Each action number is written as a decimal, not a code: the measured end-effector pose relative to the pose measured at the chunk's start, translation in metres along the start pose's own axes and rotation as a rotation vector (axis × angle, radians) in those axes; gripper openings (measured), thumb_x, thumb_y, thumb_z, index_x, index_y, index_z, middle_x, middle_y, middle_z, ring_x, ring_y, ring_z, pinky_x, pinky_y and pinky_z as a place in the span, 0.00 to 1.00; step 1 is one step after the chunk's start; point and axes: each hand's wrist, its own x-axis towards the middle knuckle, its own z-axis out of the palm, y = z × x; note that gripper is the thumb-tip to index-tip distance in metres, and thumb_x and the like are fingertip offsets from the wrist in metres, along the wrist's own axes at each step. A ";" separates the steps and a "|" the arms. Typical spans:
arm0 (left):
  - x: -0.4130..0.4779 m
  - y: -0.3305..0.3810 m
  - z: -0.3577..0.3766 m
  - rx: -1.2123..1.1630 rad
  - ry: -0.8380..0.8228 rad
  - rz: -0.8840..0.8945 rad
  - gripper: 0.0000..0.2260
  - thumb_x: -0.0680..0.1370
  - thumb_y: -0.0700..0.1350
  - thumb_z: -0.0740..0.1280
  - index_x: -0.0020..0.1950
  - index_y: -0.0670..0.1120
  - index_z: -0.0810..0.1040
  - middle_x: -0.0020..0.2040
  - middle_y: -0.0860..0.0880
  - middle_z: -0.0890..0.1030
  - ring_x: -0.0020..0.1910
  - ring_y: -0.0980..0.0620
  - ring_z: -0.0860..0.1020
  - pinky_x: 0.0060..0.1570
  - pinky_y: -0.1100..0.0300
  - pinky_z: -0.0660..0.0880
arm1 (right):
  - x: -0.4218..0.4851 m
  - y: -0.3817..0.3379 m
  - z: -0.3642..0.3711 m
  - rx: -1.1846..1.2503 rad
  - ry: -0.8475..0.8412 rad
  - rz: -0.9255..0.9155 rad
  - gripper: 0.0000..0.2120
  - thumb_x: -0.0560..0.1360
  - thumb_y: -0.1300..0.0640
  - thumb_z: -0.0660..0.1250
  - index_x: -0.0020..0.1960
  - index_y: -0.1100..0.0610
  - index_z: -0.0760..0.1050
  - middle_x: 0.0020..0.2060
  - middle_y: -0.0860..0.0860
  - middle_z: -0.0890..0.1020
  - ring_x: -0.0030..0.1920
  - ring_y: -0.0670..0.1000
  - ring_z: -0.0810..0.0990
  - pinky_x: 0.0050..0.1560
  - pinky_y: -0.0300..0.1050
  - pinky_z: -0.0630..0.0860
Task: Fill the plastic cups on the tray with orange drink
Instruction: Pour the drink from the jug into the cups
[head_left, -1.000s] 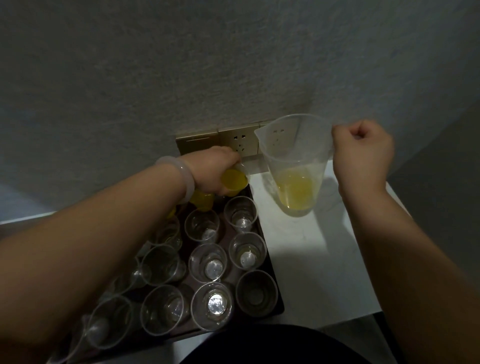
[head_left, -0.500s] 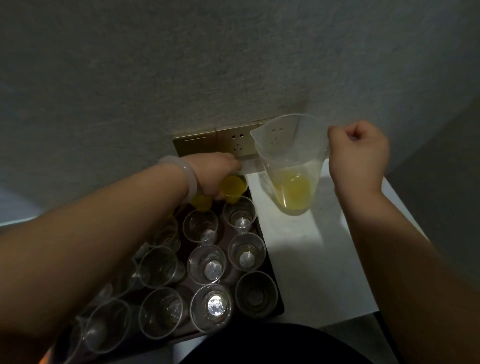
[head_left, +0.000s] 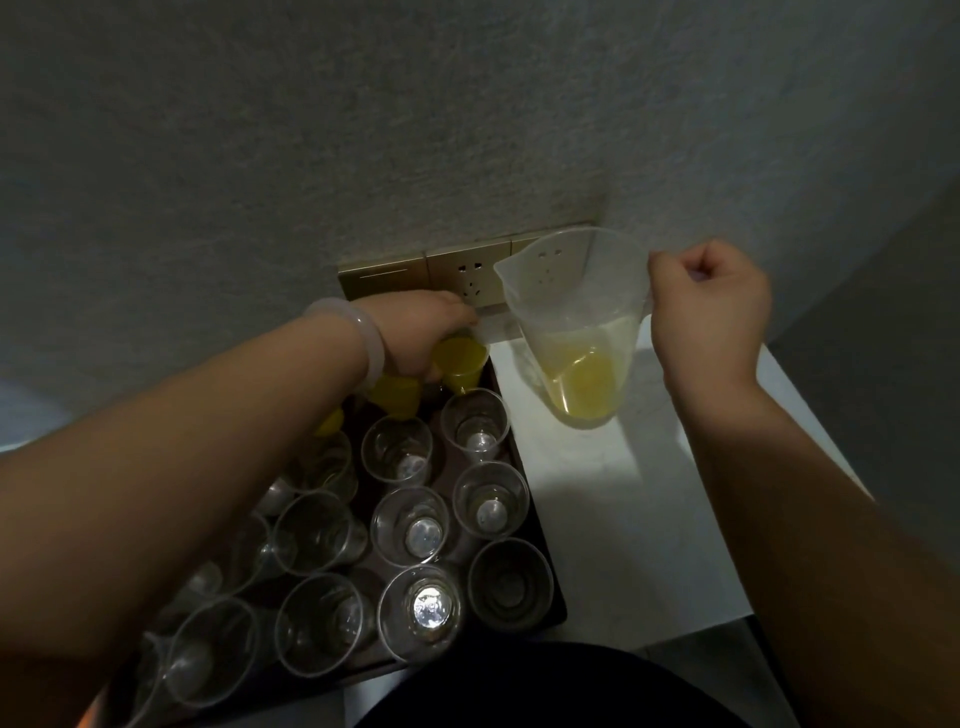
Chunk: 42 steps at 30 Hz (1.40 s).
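A dark tray (head_left: 553, 587) holds several clear plastic cups, most of them empty, such as the cup (head_left: 474, 425) in the right column. At the tray's far right corner my left hand (head_left: 423, 332) grips a cup filled with orange drink (head_left: 462, 361). Two more filled cups (head_left: 397, 397) stand partly hidden under my wrist. My right hand (head_left: 709, 306) holds the handle of a clear measuring jug (head_left: 571, 301), raised over the white table to the right of the tray. A little orange drink lies in the jug's bottom (head_left: 587, 387).
The tray sits on a white table (head_left: 639, 525) pushed against a grey wall. A brass socket panel (head_left: 452, 273) is on the wall just behind my left hand and the jug. The table's right edge drops to a dark floor.
My left hand with the filled cup has stayed at the tray's far corner. The jug in my right hand has shifted slightly; its drink level looks unchanged.
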 end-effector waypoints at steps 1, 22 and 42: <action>0.000 0.000 -0.002 -0.003 -0.003 -0.007 0.33 0.72 0.45 0.73 0.74 0.49 0.62 0.70 0.49 0.67 0.67 0.49 0.69 0.61 0.58 0.68 | 0.000 0.000 0.000 0.000 -0.001 0.001 0.14 0.72 0.59 0.66 0.31 0.52 0.65 0.25 0.44 0.68 0.26 0.40 0.65 0.31 0.36 0.66; 0.003 0.001 0.015 0.021 -0.009 0.045 0.33 0.71 0.44 0.73 0.73 0.52 0.64 0.68 0.50 0.69 0.64 0.49 0.71 0.59 0.56 0.71 | -0.006 -0.001 -0.001 -0.010 -0.016 0.016 0.13 0.73 0.58 0.65 0.31 0.52 0.66 0.27 0.44 0.69 0.29 0.42 0.68 0.36 0.41 0.70; -0.045 -0.001 0.000 -0.111 0.165 0.011 0.25 0.78 0.48 0.65 0.74 0.49 0.64 0.72 0.50 0.68 0.69 0.51 0.68 0.67 0.57 0.66 | -0.021 -0.026 -0.002 0.014 0.084 -0.064 0.14 0.72 0.59 0.65 0.30 0.52 0.65 0.26 0.45 0.68 0.26 0.41 0.66 0.30 0.33 0.65</action>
